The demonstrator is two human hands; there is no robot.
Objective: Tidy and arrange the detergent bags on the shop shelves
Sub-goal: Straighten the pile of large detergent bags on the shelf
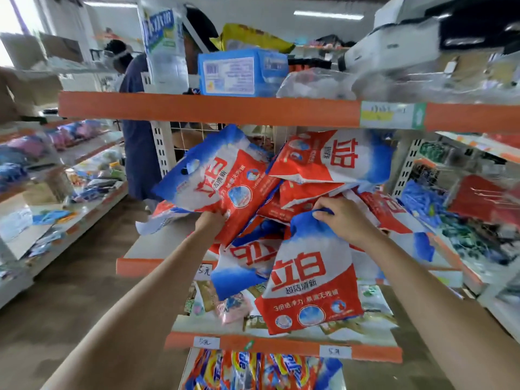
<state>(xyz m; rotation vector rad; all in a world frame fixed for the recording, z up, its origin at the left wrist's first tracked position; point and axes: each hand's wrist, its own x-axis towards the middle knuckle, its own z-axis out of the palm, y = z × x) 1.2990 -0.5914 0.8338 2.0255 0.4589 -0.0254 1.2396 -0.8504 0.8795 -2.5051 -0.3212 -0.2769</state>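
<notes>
While detergent bags lay heaped on mid shelf, L hand gripped lower edge of tilted bag; R hand fingers pinched blue top of front bag overhanging shelf edge

I stand in a shop aisle on a dull brown floor. Ahead of me rises a white metal shelf rack with orange edge strips and a wire-grid back panel. At the left of the frame another shelf unit runs away from me, crowded with blurred, colourful goods. More shelving fills the right side. Fluorescent tube lights glow on the pale ceiling at the top, and bright daylight comes in at the upper left corner. A person in dark blue stands behind the rack.
</notes>
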